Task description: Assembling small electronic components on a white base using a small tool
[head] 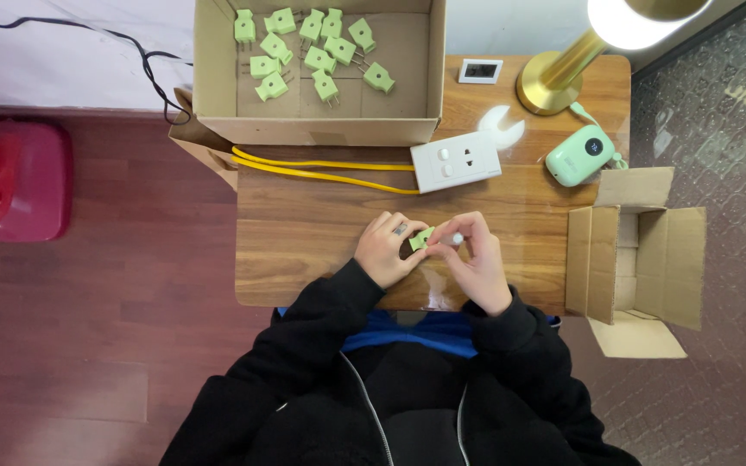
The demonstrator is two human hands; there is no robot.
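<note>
1. Setting: small wooden worktop (304, 233) on a dark wood floor, seen from above; white wall or sheet at the top, patterned flooring at right.

2. Left hand (385, 250) and right hand (475, 263) meet near the worktop's front edge, just left of its middle. Between them is one small green plug (421, 240).

3. Grip, left: fingers curled, thumb and fingertips pinching the plug's left end. A ring shows on one finger.

4. Grip, right: fingers narrowed on a small pale piece (454, 238), too small to identify, touching the plug's right end. Whether the right fingers also bear on the plug itself I cannot tell.

5. Key relation: the plug's long axis runs roughly left to right, tilted slightly up toward the right. The left hand carries it; the right hand comes at it from the right, along that axis. Both hands are about equally near, and the plug sits a little closer to the left palm.

6. Surroundings: open cardboard box (218, 86) at the rear left, holding many loose green plugs (321, 60). A white socket block (457, 160) with a yellow cable (321, 170) lies just behind the hands. A brass lamp base (550, 82) and a mint-green device (578, 155) stand rear right. An empty cardboard box (636, 259) hangs off the right edge.
</note>
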